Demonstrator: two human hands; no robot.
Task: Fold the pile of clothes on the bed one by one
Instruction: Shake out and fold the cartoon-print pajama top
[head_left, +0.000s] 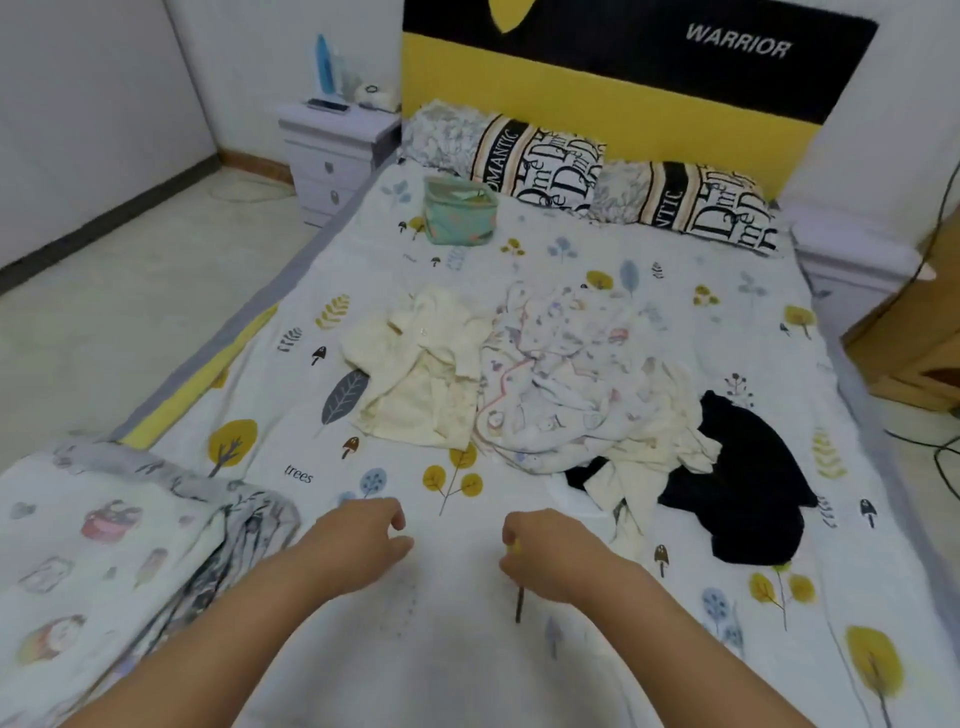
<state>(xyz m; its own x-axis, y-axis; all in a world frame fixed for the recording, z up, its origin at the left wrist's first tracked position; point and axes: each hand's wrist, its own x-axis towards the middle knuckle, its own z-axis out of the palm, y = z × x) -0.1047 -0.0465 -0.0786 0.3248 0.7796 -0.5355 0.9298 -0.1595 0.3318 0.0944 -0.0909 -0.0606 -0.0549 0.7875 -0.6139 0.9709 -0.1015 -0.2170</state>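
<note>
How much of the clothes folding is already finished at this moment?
Nothing looks folded yet. The cream top, the printed garment and the black garment all lie crumpled on the bed sheet. The left hand and right hand hover in front of the pile, holding no garment. All folding is left.

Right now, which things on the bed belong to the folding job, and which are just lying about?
For the job:
cream garment
printed white garment
black garment
second cream garment

Lying about:
teal pouch
two lettered pillows
folded quilt
nightstand

Both hands, left and right, hover over bare sheet, holding no clothes.
</note>
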